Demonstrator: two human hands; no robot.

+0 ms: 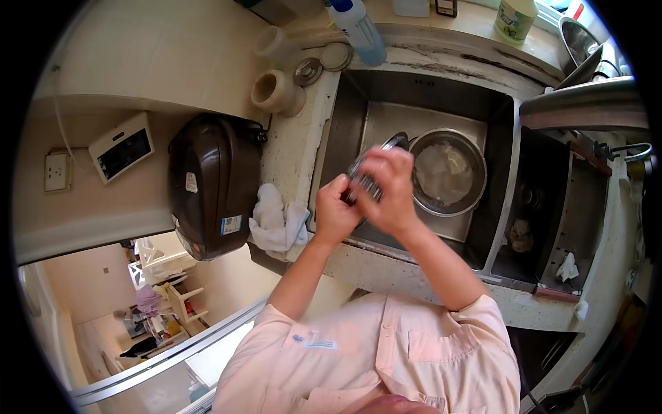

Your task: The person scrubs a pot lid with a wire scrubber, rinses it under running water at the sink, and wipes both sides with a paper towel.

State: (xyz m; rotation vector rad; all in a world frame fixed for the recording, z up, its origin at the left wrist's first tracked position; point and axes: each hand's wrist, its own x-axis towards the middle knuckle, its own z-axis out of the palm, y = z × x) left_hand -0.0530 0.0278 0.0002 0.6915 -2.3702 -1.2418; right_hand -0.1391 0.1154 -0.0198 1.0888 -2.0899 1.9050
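Over the left part of the metal sink (393, 114), my two hands meet around a dark, shiny metal object (365, 181) with a ribbed edge; what it is I cannot make out. My left hand (336, 210) grips it from the lower left, its thumb up against it. My right hand (387, 183) lies across its right side with curled fingers, slightly blurred. Just right of my hands, a round metal pan (448, 172) stands on the sink floor with cloudy water and something pale in it.
A brown rice cooker (210, 183) and a white cloth (276, 221) are left of the sink. Jars (272, 91) and a blue-white bottle (358, 31) stand behind its rim. To the right are a narrower basin (527, 200) and a large metal vessel (586, 107).
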